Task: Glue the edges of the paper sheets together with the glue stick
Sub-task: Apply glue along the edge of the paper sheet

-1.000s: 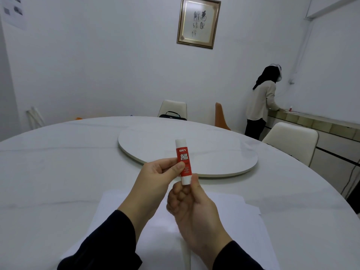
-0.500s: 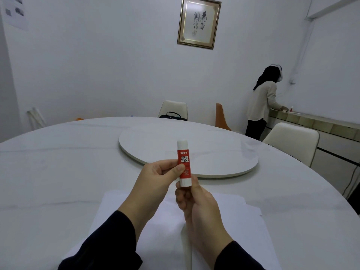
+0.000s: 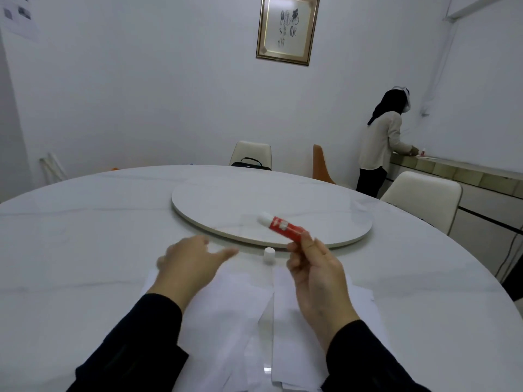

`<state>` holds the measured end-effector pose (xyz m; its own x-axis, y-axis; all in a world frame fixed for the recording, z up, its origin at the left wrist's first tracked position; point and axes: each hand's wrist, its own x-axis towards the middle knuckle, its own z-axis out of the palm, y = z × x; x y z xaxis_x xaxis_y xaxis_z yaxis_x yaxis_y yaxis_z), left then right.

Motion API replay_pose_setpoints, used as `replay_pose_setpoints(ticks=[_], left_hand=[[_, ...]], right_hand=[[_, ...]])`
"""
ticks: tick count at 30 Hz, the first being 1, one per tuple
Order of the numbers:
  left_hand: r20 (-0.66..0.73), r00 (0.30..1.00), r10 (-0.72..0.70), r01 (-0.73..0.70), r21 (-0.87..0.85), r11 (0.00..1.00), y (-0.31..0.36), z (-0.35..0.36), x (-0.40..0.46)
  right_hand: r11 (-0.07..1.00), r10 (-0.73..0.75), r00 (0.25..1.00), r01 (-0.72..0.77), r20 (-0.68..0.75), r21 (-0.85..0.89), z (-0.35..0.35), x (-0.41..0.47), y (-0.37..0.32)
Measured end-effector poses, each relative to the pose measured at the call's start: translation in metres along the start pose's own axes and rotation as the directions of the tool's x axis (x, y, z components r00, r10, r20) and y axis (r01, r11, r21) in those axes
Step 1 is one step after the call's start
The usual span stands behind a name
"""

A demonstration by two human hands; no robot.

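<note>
My right hand (image 3: pixel 317 274) grips the lower end of a red-and-white glue stick (image 3: pixel 281 226), which tilts up and to the left with its white tip bare. The stick's white cap (image 3: pixel 268 254) stands upright on the table between my hands. My left hand (image 3: pixel 192 261) hovers open and blurred, fingers spread, above the left paper sheet (image 3: pixel 226 309). A second white sheet (image 3: pixel 294 329) lies to the right, under my right wrist, with a narrow gap between the two sheets.
The sheets lie on a round white marble table (image 3: pixel 70 250) with a raised turntable (image 3: pixel 325 210) at its centre. Cream chairs (image 3: pixel 421 199) stand behind and to the right. A person (image 3: pixel 382 142) stands at a counter at the far right, back turned.
Both hands held the capped stick upright before. Now the cap is off and stands on the table, my left hand has let go and moved left, and my right hand tilts the stick.
</note>
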<state>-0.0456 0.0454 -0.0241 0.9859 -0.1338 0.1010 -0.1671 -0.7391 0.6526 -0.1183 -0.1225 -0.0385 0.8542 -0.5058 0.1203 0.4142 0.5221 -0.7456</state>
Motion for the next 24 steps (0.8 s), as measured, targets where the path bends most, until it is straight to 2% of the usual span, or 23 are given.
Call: replay_pose_setpoints(ticks=[1,2,4,6,9,13,16,20,24], left_hand=[[0.053,0.995,-0.088,0.077,0.184,0.98,-0.007,-0.001,-0.001],[0.103,0.985,-0.141,0.106,0.292,0.95,-0.012,0.0,-0.004],[0.162,0.979,-0.127,0.054,0.392,0.918,-0.016,0.005,-0.011],[0.158,0.985,-0.07,-0.001,0.409,0.913,-0.019,0.01,-0.012],[0.142,0.989,-0.042,-0.01,0.348,0.937,-0.021,0.012,-0.01],[0.096,0.995,-0.009,-0.003,0.124,0.992,-0.026,0.012,0.0],[0.022,0.998,0.065,-0.067,0.081,0.995,-0.038,0.012,0.009],[-0.005,0.994,0.106,-0.106,-0.099,0.989,-0.05,0.006,0.023],[-0.207,0.972,0.113,-0.169,-0.277,0.946,-0.047,-0.012,0.037]], right_hand=[[0.999,0.019,0.998,-0.016,-0.056,0.048,-0.005,0.003,-0.003],[0.996,0.046,0.992,-0.036,-0.118,0.085,-0.01,0.006,-0.005],[0.99,0.094,0.968,-0.068,-0.232,0.12,-0.018,0.011,-0.008],[0.987,0.124,0.944,-0.085,-0.307,0.136,-0.023,0.013,-0.009],[0.985,0.143,0.93,-0.102,-0.337,0.137,-0.026,0.013,-0.008],[0.985,0.136,0.933,-0.092,-0.334,0.143,-0.027,0.015,-0.008],[0.983,0.137,0.93,-0.086,-0.34,0.16,-0.029,0.017,-0.008],[0.983,0.145,0.922,-0.094,-0.359,0.155,-0.03,0.021,-0.007],[0.982,0.149,0.913,-0.091,-0.38,0.166,-0.033,0.022,-0.005]])
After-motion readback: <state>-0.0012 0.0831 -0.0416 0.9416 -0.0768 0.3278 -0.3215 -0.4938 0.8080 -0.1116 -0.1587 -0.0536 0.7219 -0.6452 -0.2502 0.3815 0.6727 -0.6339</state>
